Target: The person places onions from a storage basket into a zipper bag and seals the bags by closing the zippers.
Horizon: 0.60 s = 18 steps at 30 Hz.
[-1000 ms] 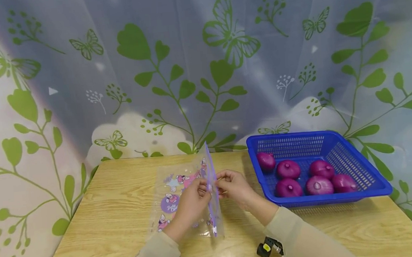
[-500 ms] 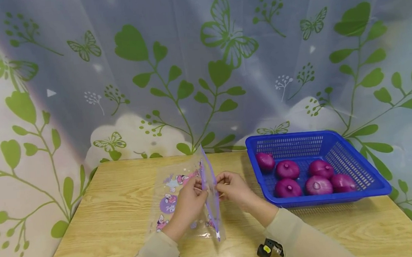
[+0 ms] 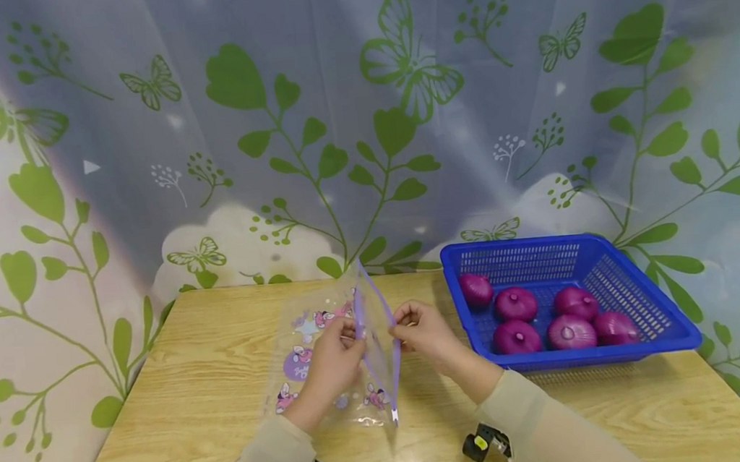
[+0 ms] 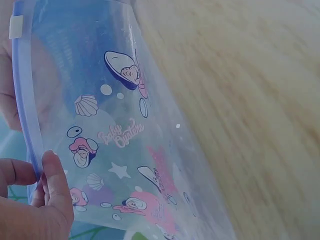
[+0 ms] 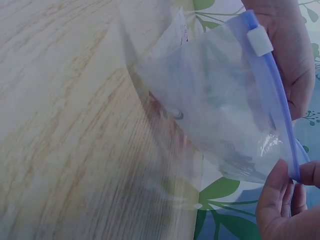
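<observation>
My left hand (image 3: 336, 357) and right hand (image 3: 425, 334) pinch opposite lips of the plastic bag (image 3: 298, 366), its parted mouth between them running twelve to six. The blue basket (image 3: 578, 354) of onions (image 3: 571, 332) sits at three o'clock, nearer my right hand.

Centre: clear, purple-edged bag (image 3: 301, 365), pink cartoons. Right: blue basket (image 3: 588, 354), purple onions (image 3: 571, 332). Top: blue-grey cloth (image 3: 322, 39), green leaf-and-butterfly print.
</observation>
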Each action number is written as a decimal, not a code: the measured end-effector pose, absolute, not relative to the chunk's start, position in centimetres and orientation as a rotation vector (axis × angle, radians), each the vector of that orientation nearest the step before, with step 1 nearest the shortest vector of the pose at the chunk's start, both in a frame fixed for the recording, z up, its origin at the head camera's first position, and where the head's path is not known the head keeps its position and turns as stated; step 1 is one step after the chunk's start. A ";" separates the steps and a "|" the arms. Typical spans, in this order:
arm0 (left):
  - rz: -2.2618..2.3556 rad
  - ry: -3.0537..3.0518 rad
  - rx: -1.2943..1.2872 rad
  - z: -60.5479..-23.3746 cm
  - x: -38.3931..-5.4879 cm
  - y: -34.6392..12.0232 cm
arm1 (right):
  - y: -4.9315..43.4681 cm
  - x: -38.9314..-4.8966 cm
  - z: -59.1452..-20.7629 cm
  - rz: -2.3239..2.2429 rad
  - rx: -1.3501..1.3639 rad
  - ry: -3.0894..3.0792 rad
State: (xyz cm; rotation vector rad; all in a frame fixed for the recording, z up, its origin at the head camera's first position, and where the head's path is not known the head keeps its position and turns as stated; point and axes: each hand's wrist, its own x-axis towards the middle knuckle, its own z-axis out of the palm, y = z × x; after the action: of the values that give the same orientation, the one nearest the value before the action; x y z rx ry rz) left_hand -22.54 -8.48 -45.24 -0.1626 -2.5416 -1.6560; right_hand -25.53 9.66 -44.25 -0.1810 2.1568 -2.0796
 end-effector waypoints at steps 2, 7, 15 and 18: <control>-1.659 -2.536 -0.164 -45.1 -22.6 -8.6 | 9.7 -25.6 -44.2 -2.089 -0.169 2.159; -1.674 -2.532 -0.185 -44.9 -22.7 -8.9 | 9.9 -25.5 -43.8 -2.099 -0.146 2.163; -1.766 -2.487 -0.216 -44.5 -23.0 -9.3 | 10.1 -25.7 -43.2 -2.124 -0.088 2.187; -1.823 -2.460 -0.212 -44.3 -23.2 -9.4 | 10.3 -25.8 -42.9 -2.128 -0.081 2.211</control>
State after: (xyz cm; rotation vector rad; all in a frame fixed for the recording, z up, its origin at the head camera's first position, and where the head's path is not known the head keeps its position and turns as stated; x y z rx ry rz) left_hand -23.20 -9.36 -44.26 -0.2118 -2.4601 -1.8225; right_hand -25.78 10.25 -42.90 -0.0815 2.2108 -2.1277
